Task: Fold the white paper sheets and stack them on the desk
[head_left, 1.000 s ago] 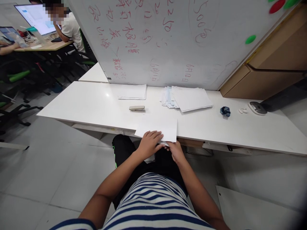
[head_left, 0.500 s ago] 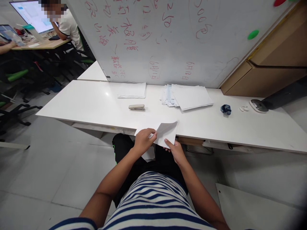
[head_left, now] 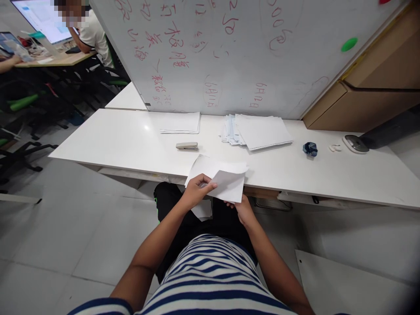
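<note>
White sheets of paper [head_left: 228, 186] are held between my two hands at the desk's front edge, with the nearer part bent up over the part behind it. My left hand [head_left: 197, 191] pinches the papers at their left side, thumb on top. At the lower right corner, my right hand [head_left: 242, 210] grips them from below, its fingers partly hidden under the paper. Beyond the papers a beige stapler [head_left: 187, 146] lies on the white desk [head_left: 131, 140]. Farther back are a thin stack of paper [head_left: 180, 122] and a larger, uneven pile of papers [head_left: 264, 131].
A whiteboard [head_left: 229, 61] with red writing stands along the desk's back edge. To the right are cardboard boxes [head_left: 334, 107], a dark blue object [head_left: 309, 149], a small white item [head_left: 335, 148] and a computer mouse [head_left: 356, 143]. A person [head_left: 96, 39] sits at another desk, back left.
The papers in my hands have spread apart, and more of the sheet behind now shows above my left hand. My right thumb has slipped from the paper's top face to its edge.
</note>
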Demonstrator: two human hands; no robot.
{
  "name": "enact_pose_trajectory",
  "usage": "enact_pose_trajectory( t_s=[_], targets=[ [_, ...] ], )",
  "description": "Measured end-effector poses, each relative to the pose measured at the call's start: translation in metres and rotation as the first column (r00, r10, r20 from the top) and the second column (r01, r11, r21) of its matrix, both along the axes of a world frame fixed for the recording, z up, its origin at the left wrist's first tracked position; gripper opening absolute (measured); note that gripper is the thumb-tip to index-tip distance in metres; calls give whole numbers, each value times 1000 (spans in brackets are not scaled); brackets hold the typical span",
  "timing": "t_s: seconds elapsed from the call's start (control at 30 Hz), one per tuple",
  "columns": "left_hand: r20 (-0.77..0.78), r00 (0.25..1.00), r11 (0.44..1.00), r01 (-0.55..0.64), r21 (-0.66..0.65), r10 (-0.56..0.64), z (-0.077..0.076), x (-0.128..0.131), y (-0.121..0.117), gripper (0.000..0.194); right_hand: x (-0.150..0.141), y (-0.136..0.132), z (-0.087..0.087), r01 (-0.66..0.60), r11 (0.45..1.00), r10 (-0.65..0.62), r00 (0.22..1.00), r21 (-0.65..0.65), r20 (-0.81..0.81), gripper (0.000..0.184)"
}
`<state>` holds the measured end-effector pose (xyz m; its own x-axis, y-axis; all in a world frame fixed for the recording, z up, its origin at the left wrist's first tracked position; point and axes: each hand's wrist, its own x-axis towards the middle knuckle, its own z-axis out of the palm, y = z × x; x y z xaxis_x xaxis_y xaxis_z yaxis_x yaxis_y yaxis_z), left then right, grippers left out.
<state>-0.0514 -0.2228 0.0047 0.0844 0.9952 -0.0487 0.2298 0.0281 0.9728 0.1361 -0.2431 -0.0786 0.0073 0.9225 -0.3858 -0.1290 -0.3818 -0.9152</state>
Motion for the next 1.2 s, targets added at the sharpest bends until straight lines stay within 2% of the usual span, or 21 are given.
enact_pose_trajectory(
  t_s=[0.13,0.23,0.33,0.43,0.53,0.63,0.73,0.8,0.9,0.97,1.0,1.07,1.13,1.2],
  targets=[
    [94,982,983,-171,71,164,-2,-11,6,30,0,-1,0,61,998,-62,996,-13,-59,41],
    [136,950,950,-296,103,281,0,-22,10,29,0,0,3,79,996,-85,984,-42,-157,61],
    [155,930,933,-348,92,332,1,-31,13,32,1,2,5,38,996,-52,982,-80,-181,75],
    [146,933,936,-343,85,329,0,-32,13,33,0,4,6,30,996,-44,984,-87,-170,76],
    [55,962,957,-273,102,269,-2,-27,8,32,-3,2,6,51,995,-63,987,-84,-150,70],
    [-195,972,985,-101,141,128,-1,-21,0,27,-6,-1,6,68,997,-72,978,-31,-194,55],
    [-502,864,967,155,204,-33,1,-18,-7,26,-9,-1,7,73,997,-69,967,9,-245,51],
    [-620,781,928,283,244,-76,1,-18,-10,37,-10,0,8,92,996,-88,965,6,-248,53],
    [-682,730,903,320,287,-42,-4,-22,-14,43,-11,3,10,82,996,-85,960,-20,-266,65],
    [-681,730,917,237,321,50,-10,-27,-15,29,-10,3,12,66,997,-75,962,-44,-263,72],
    [-668,735,924,164,346,120,-14,-30,-16,22,-10,3,13,69,996,-79,964,-49,-252,72],
    [-621,730,918,-24,395,286,-22,-38,-17,19,-9,1,14,82,996,-87,970,-33,-229,63],
    [-561,704,885,-221,410,436,-32,-49,-17,23,-9,-1,16,84,996,-82,973,0,-218,53],
    [-475,691,836,-407,367,545,-41,-60,-17,25,-10,-3,17,71,997,-65,974,21,-217,50]
  ],
)
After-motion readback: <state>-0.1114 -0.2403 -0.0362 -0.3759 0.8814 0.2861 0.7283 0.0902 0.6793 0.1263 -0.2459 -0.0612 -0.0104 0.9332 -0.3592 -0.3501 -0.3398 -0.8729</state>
